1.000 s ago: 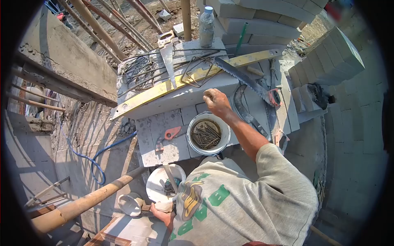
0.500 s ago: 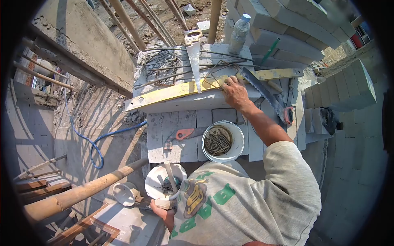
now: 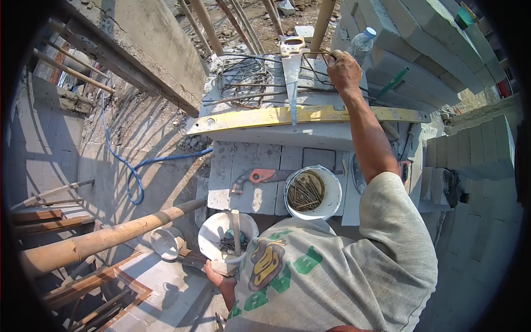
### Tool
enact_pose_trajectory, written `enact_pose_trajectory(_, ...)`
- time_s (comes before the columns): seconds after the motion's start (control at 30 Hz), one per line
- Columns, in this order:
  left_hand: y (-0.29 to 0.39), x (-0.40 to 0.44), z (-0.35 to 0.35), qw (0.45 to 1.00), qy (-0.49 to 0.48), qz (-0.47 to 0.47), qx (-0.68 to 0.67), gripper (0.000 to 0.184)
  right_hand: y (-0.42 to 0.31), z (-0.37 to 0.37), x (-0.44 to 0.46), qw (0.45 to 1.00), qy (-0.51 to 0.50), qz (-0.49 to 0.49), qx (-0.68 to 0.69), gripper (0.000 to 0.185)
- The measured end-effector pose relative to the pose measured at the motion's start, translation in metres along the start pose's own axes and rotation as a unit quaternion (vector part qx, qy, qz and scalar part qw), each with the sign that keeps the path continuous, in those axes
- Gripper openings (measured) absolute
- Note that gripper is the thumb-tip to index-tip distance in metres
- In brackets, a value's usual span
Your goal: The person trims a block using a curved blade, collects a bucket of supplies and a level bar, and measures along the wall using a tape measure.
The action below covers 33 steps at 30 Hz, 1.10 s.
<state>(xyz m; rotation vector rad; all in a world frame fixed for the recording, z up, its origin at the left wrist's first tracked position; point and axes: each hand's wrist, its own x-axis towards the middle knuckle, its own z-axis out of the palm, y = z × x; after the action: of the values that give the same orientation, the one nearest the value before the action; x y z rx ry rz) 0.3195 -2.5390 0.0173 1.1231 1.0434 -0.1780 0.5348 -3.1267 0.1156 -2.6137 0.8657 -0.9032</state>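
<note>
My right hand point(image 3: 344, 72) is closed on a bent metal rod point(image 3: 315, 69), above the far side of the pale block ledge. A wood-handled handsaw point(image 3: 291, 74) lies just left of it, its blade crossing a yellow spirit level point(image 3: 254, 117). Low on the left, my left hand point(image 3: 220, 278) has its fingers round a pale block point(image 3: 224, 268), partly hidden by the shirt. Beside that hand is a white bucket point(image 3: 207, 235) with an upright stick point(image 3: 236, 232) and dark bits inside. Another white bucket point(image 3: 334, 196) holds many long nails point(image 3: 305, 192).
A tangle of bent wires point(image 3: 240, 80) lies on the ledge near a plastic bottle point(image 3: 362, 44). An orange-handled saw point(image 3: 263, 175) rests on the lower blocks. A bamboo pole point(image 3: 110, 235) juts in from the left. Stacked blocks point(image 3: 470, 146) stand at right.
My right hand has moved from the spirit level up and away, now gripping the bent rod. The black-bladed saw is now mostly hidden by my arm. My left hand stays by the bucket.
</note>
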Motion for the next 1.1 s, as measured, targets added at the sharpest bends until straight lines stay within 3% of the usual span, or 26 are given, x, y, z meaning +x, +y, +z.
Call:
enact_pose_trajectory(0.1, 0.001, -0.008, 0.006, 1.0, -0.015, -0.013, -0.018, 0.036, -0.007, 0.025, -0.007, 0.992, -0.002, -0.123, 0.015, 0.019)
enact_pose_trajectory(0.17, -0.002, 0.002, -0.001, 0.999, -0.016, -0.016, -0.025, 0.035, -0.011, 0.031, -0.025, 0.971, -0.123, -0.204, 0.001, 0.033)
enact_pose_trajectory(0.33, -0.016, 0.014, -0.018, 0.999, -0.036, 0.002, -0.027, 0.035, -0.006, 0.016, -0.066, 0.982, -0.099, -0.154, 0.04, 0.041)
enact_pose_trajectory(0.43, -0.018, 0.019, -0.019, 0.999, -0.04, -0.023, -0.027, 0.037, 0.003, 0.01, -0.104, 0.969, -0.201, -0.135, 0.039, 0.042)
enact_pose_trajectory(0.57, 0.001, -0.004, 0.016, 0.999, -0.025, -0.03, 0.003, 0.037, 0.026, 0.025, -0.126, 0.968, -0.17, -0.182, -0.006, 0.06)
enact_pose_trajectory(0.6, 0.003, -0.011, 0.022, 1.0, -0.007, -0.021, 0.007, 0.037, 0.029, 0.026, -0.123, 0.962, -0.197, -0.187, -0.023, 0.069)
enact_pose_trajectory(0.7, -0.012, 0.017, -0.002, 0.999, 0.005, -0.002, -0.038, 0.036, 0.026, 0.019, -0.109, 0.932, -0.347, -0.095, -0.039, 0.069)
enact_pose_trajectory(0.77, -0.027, 0.047, -0.032, 0.998, -0.014, 0.009, -0.064, 0.036, 0.03, 0.019, -0.106, 0.929, -0.346, -0.13, -0.03, 0.066)
enact_pose_trajectory(0.97, -0.036, 0.04, -0.036, 0.992, -0.048, -0.018, -0.117, 0.035, 0.023, 0.013, -0.094, 0.882, -0.403, -0.242, -0.028, 0.063)
enact_pose_trajectory(1.1, -0.038, 0.039, -0.038, 0.992, -0.052, -0.001, -0.115, 0.037, -0.033, -0.014, -0.097, 0.835, -0.472, -0.262, 0.101, 0.06)
